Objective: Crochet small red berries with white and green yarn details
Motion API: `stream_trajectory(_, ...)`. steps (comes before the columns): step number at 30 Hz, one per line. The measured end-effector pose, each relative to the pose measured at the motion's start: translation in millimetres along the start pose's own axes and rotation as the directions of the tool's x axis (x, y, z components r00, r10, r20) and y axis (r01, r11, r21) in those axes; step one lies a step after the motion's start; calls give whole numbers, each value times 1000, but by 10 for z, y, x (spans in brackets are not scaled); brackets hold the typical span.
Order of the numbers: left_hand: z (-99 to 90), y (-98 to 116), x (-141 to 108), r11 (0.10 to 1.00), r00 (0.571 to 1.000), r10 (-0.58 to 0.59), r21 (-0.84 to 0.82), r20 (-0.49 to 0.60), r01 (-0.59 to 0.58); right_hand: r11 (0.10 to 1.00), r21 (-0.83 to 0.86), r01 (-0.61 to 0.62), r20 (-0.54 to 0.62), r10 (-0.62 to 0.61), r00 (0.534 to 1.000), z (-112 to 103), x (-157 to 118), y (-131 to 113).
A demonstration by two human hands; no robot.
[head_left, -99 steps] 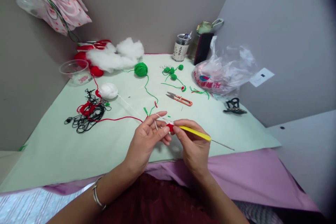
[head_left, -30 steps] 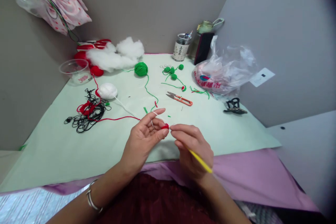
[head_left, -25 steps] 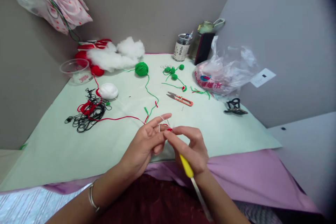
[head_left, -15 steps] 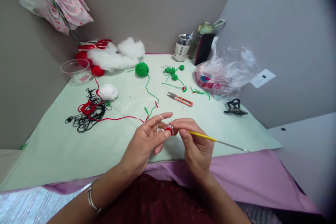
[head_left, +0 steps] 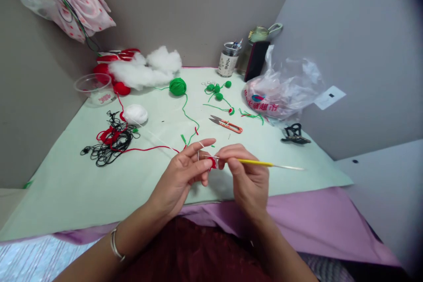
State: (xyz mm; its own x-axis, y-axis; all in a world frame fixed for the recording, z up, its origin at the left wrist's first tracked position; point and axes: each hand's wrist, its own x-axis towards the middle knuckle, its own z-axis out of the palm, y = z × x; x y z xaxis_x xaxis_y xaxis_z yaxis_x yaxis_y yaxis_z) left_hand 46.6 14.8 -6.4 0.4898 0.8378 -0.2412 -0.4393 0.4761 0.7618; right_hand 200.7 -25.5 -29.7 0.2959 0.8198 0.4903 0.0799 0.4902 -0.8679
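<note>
Between thumb and fingers, my left hand (head_left: 187, 172) pinches a small red and white crochet piece (head_left: 213, 163). White yarn loops over its raised index finger and runs back to a white yarn ball (head_left: 135, 115) on the left. My right hand (head_left: 247, 176) is closed around a crochet hook (head_left: 256, 162) with a yellow grip; its thin tip reaches left over the piece, near the white yarn. A red strand (head_left: 148, 148) leads from the left hand toward the red yarn on the table. The fingers partly hide the piece.
Orange thread snips (head_left: 226, 124) lie beyond my hands, near small green crocheted balls (head_left: 218, 96) and a green yarn ball (head_left: 177, 87). Tangled black cord (head_left: 102, 154), white stuffing (head_left: 142, 72) and a plastic cup (head_left: 94, 90) sit left. A plastic bag (head_left: 277, 92) and black claw clip (head_left: 295, 134) sit right.
The hook has swung more level, its back end rising, and its tip now extends farther left past the piece. My left hand still pinches the piece, with more red showing.
</note>
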Motion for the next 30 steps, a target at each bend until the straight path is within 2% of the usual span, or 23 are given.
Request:
stream_trajectory(3, 28, -10, -16, 997, 1000, 30, 72, 3, -31, 1000, -22, -11, -6, 11, 1000, 12, -5, 26)
stream_trajectory(7, 30, 13, -26, 997, 1000, 26, 74, -13, -25, 980, 115, -165, 2, 166, 986, -12, -16, 61)
stream_trajectory(10, 26, 38, -36, 996, 999, 39, 79, -16, -38, 972, 152, -181, 19, 180, 983, -24, -22, 34)
stream_trajectory(17, 19, 47, -50, 989, 995, 93, 120, -30, -89, 999, -44, 6, 47, -4, 999, -52, -69, -76)
stream_trajectory(20, 6, 7, -41, 980, 991, 127, 160, -32, -120, 968, -186, 166, 106, -148, 983, -63, -93, -62)
stream_trajectory(23, 12, -36, -41, 972, 985, 166, 179, -50, -155, 827, -394, 401, 233, -332, 914, -54, -130, -14)
stream_trajectory(24, 17, -42, -44, 976, 987, 155, 162, -53, -144, 759, -460, 461, 266, -378, 887, -49, -144, 3)
stream_trajectory(26, 21, -31, -47, 995, 998, 62, 77, -34, -59, 656, -543, 524, 300, -432, 851, -38, -165, 23)
stream_trajectory(27, 19, -15, -46, 1000, 1000, -5, 22, -15, 5, 652, -550, 522, 291, -436, 851, -34, -169, 23)
stream_trajectory(28, 14, 5, -44, 997, 998, -68, -29, 2, 68, 690, -530, 493, 257, -423, 869, -31, -168, 16)
stream_trajectory(30, 0, 50, -36, 987, 991, -132, -91, 16, 133, 841, -409, 355, 126, -333, 934, -25, -146, -12)
